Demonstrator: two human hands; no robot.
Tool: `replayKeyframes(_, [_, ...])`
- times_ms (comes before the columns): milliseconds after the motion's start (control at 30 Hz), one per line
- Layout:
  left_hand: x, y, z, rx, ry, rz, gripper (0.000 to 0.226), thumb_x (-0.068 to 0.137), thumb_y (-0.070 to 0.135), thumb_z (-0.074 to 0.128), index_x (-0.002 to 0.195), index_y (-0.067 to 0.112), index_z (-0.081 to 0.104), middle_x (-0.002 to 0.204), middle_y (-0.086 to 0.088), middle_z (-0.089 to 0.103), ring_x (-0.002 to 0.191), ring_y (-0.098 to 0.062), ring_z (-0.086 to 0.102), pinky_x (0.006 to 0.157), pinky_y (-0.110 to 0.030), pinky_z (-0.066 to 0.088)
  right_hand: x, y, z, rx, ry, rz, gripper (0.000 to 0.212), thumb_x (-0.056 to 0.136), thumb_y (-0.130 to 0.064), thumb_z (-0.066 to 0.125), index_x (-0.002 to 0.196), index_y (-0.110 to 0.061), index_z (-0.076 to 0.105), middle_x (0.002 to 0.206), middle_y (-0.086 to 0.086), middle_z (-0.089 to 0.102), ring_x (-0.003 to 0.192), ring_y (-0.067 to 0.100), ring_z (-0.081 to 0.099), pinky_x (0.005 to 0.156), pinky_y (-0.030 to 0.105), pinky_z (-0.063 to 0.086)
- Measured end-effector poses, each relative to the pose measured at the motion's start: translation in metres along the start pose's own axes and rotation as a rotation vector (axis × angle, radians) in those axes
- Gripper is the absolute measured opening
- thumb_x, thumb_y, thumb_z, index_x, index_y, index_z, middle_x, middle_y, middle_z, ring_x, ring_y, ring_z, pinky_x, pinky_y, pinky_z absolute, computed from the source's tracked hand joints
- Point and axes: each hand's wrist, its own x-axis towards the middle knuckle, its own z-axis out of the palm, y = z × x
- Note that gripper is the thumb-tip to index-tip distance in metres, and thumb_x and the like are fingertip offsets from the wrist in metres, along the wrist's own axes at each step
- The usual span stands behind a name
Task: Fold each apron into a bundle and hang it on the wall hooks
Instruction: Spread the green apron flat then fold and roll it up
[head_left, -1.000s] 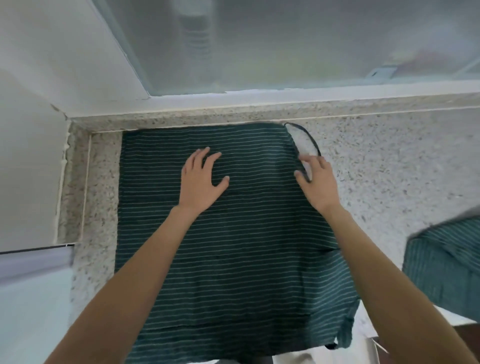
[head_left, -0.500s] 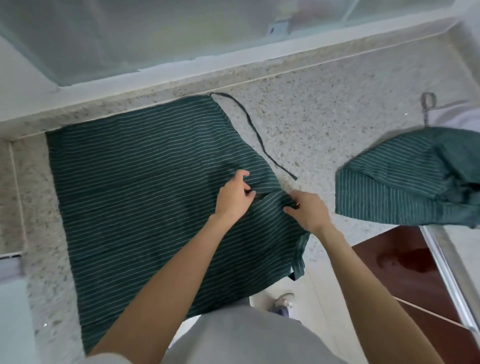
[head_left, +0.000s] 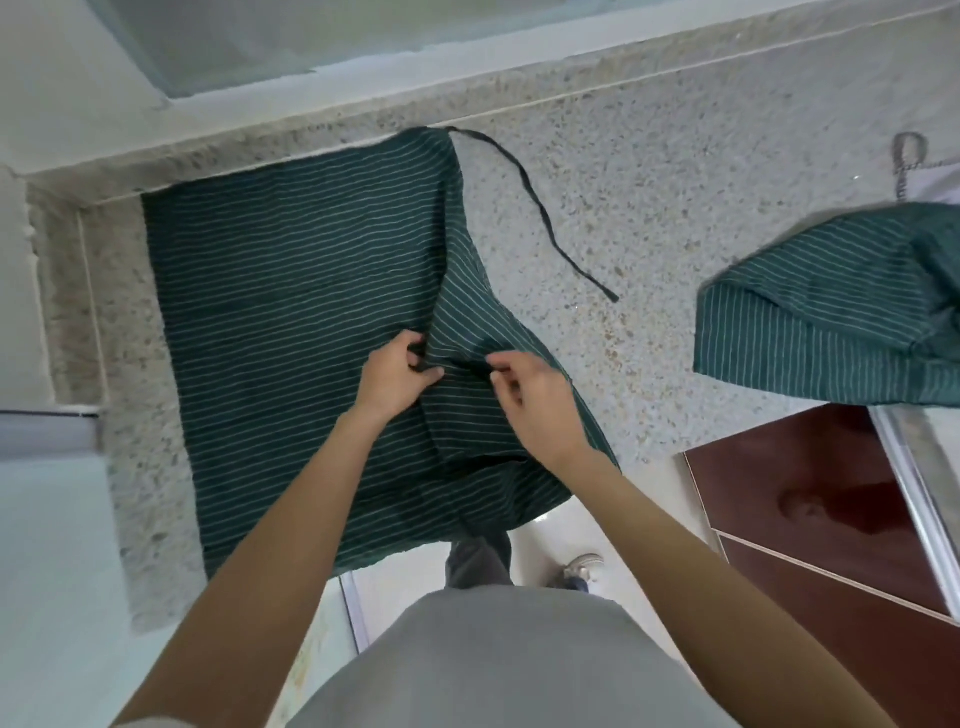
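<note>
A dark green striped apron (head_left: 291, 312) lies spread on the speckled stone counter (head_left: 649, 218), its near edge hanging over the front. Its right side is folded in towards the middle. My left hand (head_left: 397, 376) pinches the folded edge near the apron's centre. My right hand (head_left: 537, 400) pinches the cloth just to the right of it, fingers curled. A black strap (head_left: 540, 208) trails from the apron's far right corner across the counter. A second green striped apron (head_left: 831, 312) lies bunched at the right. No wall hooks are in view.
A frosted window (head_left: 311, 31) runs along the back above a stone ledge. A white wall stands at the left. A dark red cabinet (head_left: 831, 519) sits at the lower right. A grey cord (head_left: 906, 166) lies at the far right.
My hands went from lying flat on the spread apron to pinching its right side, and pulled that side in over the middle. The view swung right, bringing the second apron into sight.
</note>
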Motion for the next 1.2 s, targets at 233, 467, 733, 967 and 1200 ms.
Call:
replayKeyframes(233, [-0.011,-0.003,0.002,-0.158,0.024,0.084,0.040,0.086,0.036,0.064,0.121,0.019,0.055,0.101,0.007,0.058,0.090,-0.007,0.055,0.077,-0.020,0.041,0.028,0.050,-0.020,0.361,-0.012,0.451,0.025,0.089,-0.031,0.059,0.095,-0.008,0.067,0.104,0.012,0.065,0.099,0.030,0.059,0.097,0.049,0.043])
replayKeyframes(467, [-0.006,0.026,0.025,-0.056,0.136,0.320,0.038,0.094,0.043,0.045,0.128,0.024,0.051,0.132,0.002,0.047,0.124,-0.016,0.040,0.107,-0.040,0.035,0.058,0.053,-0.108,0.464,0.203,0.381,0.013,0.097,-0.025,0.048,0.087,-0.017,0.050,0.083,-0.002,0.057,0.075,0.013,0.054,0.068,0.025,0.042])
replayKeyframes(733, [0.009,0.048,0.070,0.631,-0.176,0.216,0.109,0.065,0.078,0.057,0.147,0.041,-0.004,0.156,0.001,-0.019,0.142,-0.031,-0.017,0.106,-0.070,0.002,0.138,0.098,-0.186,-0.829,0.182,-0.039,0.026,0.097,-0.025,0.043,0.116,-0.008,0.051,0.102,0.018,0.061,0.082,0.038,0.060,0.057,0.037,0.038])
replayKeyframes(967, [0.010,0.073,0.091,0.552,0.105,0.148,0.084,0.076,0.072,0.051,0.145,0.033,0.022,0.158,-0.002,-0.002,0.144,-0.026,-0.010,0.111,-0.064,0.003,0.129,0.162,-0.156,-0.762,0.041,-0.018,0.058,0.091,-0.034,0.053,0.141,-0.012,0.033,0.145,0.021,0.032,0.136,0.042,0.023,0.110,0.058,0.012])
replayKeyframes(1200, [0.037,0.097,0.124,0.532,-0.001,-0.082,0.110,0.060,0.087,0.046,0.142,0.046,-0.014,0.150,-0.002,-0.034,0.135,-0.036,-0.033,0.103,-0.072,-0.006,0.102,0.219,-0.135,-0.670,-0.342,-0.138,0.100,0.072,-0.084,0.035,0.149,-0.034,-0.005,0.157,0.008,-0.012,0.142,0.038,-0.012,0.109,0.060,-0.007])
